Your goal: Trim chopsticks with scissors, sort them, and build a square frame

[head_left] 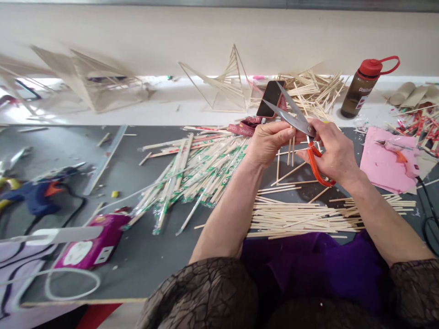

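Clasping orange-handled scissors (303,125): curled right grip (335,148).

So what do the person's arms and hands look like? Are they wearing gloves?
No gloves: the left hand and right hand are both bare, and no watch or bracelet shows on either wrist. The left forearm and right forearm are bare too. Higher up are loose brown sleeves, covered in a dark, crackly, web-like line pattern.

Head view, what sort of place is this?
Probably a craft workshop: loose sticks on the table, a stick model behind, and a blue glue gun at left.
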`<control>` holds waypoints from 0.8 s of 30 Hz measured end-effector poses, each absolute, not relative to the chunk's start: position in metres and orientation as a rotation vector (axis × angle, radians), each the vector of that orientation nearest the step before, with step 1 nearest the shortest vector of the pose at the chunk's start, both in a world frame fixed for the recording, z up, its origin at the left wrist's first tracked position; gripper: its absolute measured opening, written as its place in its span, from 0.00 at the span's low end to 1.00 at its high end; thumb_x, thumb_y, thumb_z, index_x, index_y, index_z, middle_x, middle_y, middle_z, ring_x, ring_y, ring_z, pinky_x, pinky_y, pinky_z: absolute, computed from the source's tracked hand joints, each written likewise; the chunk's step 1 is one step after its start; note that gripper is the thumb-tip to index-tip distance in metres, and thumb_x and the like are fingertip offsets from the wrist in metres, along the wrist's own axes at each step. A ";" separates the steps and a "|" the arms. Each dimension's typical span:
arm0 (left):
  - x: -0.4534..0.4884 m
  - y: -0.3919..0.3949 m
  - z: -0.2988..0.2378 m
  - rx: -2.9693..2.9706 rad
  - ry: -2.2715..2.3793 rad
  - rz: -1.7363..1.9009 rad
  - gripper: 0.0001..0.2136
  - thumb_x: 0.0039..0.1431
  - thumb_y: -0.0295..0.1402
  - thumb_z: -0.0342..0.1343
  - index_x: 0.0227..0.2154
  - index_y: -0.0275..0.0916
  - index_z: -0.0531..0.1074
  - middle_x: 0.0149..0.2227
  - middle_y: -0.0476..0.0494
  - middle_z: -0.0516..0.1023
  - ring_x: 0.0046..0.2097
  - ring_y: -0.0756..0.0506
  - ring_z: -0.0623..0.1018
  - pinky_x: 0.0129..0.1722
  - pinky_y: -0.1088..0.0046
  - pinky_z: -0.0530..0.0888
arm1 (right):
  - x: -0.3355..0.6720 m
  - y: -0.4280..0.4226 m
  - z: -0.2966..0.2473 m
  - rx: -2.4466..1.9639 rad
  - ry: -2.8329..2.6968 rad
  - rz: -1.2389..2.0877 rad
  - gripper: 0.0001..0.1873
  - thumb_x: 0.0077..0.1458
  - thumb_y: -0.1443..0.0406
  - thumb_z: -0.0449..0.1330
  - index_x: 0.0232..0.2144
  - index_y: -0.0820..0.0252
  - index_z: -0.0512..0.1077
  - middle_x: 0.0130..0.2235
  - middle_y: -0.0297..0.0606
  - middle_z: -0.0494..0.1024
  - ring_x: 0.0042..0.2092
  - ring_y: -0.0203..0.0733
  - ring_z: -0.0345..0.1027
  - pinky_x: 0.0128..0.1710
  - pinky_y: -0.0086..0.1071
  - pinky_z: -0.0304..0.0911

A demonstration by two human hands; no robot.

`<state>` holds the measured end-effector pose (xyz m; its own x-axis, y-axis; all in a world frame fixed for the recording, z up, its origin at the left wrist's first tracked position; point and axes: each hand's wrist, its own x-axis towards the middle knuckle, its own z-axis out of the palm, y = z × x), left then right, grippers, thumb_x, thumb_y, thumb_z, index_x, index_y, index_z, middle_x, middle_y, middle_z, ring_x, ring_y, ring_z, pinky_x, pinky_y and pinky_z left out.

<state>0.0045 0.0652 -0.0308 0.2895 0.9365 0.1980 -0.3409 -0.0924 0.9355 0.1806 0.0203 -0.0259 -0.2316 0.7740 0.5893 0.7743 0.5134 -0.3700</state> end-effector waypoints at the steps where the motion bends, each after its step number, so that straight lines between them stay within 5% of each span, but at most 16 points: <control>1: 0.005 0.065 -0.031 1.210 0.656 1.212 0.18 0.37 0.49 0.74 0.25 0.40 0.81 0.25 0.49 0.81 0.33 0.42 0.83 0.41 0.61 0.81 | 0.181 0.020 -0.025 -1.266 -2.011 0.010 0.30 0.57 0.47 0.59 0.55 0.56 0.67 0.45 0.44 0.76 0.44 0.51 0.70 0.46 0.46 0.68; 15: 0.017 0.075 -0.047 1.073 0.699 1.483 0.10 0.56 0.40 0.65 0.35 0.44 0.72 0.32 0.51 0.81 0.36 0.48 0.83 0.41 0.71 0.80 | 0.188 0.023 -0.020 -1.250 -1.941 0.141 0.33 0.55 0.45 0.61 0.57 0.53 0.64 0.47 0.43 0.74 0.43 0.49 0.71 0.43 0.46 0.71; 24: 0.024 0.066 -0.041 1.123 0.786 1.615 0.10 0.56 0.41 0.65 0.36 0.45 0.74 0.32 0.51 0.82 0.37 0.47 0.83 0.39 0.71 0.80 | 0.187 0.022 -0.018 -1.279 -1.983 0.115 0.32 0.55 0.45 0.62 0.56 0.51 0.65 0.46 0.41 0.75 0.43 0.49 0.71 0.44 0.45 0.70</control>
